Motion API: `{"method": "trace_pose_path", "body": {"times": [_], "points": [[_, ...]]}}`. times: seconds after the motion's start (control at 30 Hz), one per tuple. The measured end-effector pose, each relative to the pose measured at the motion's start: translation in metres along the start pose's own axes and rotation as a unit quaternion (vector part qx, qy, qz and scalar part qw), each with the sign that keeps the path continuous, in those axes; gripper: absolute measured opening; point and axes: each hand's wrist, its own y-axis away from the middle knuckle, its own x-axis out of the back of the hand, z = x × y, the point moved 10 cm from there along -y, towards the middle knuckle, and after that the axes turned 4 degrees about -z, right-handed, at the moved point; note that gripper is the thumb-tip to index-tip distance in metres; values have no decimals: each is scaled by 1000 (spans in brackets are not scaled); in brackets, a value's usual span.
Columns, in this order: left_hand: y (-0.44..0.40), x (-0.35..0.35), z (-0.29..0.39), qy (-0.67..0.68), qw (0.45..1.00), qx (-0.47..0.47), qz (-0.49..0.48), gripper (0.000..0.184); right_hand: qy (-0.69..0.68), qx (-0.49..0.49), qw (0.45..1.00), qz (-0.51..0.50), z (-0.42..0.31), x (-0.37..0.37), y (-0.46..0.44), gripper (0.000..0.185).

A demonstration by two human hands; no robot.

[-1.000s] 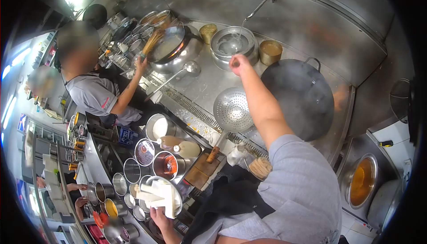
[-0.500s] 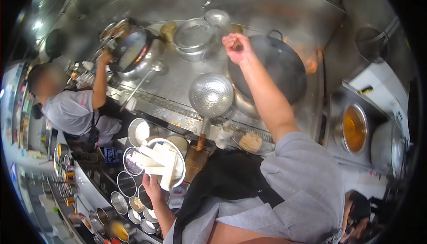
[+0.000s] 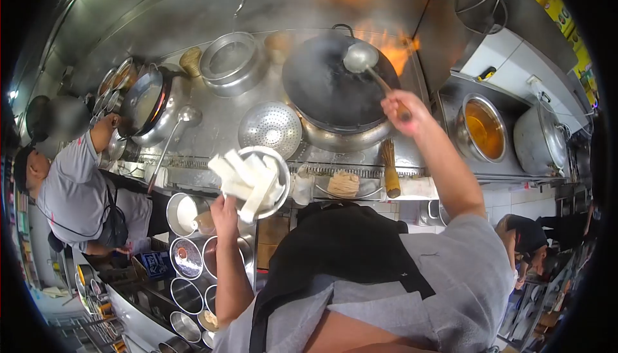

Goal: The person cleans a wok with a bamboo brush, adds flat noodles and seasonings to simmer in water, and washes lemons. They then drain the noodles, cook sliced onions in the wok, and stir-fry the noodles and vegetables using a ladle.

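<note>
My left hand (image 3: 225,216) grips the near-left edge of a metal bowl (image 3: 284,174) heaped with long white strips (image 3: 248,182) that stick out over the rim. I cannot tell what food the strips are. My right hand (image 3: 410,112) is closed round the wooden handle of a ladle (image 3: 360,58). The ladle's round head is over the large black wok (image 3: 315,86), near its upper right side. Steam rises from the wok, and flames flare behind its right rim. Left of the wok, a perforated skimmer (image 3: 270,130) rests near the bowl.
A bamboo brush (image 3: 390,169) stands at the stove's front edge beside a folded cloth (image 3: 344,184). Orange liquid fills a pot (image 3: 484,131) to the right. Several metal containers (image 3: 187,256) are at lower left. A co-worker (image 3: 77,179) handles another wok (image 3: 143,99) at far left.
My right hand has moved right, and the ladle now shows over the wok. The bowl has come nearer the stove edge in my left hand. The view has turned right; flames look larger.
</note>
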Motion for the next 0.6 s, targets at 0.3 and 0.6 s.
{"method": "trace_pose_path", "body": {"times": [0.3,0.6], "points": [[-161,-192,125,-236,953,-179,-58,31,281,32,954,102,67,105,119,83],[-171,-354,220,-480,733,-479,48,19,519,78,838,147,59,157,124,82]]}}
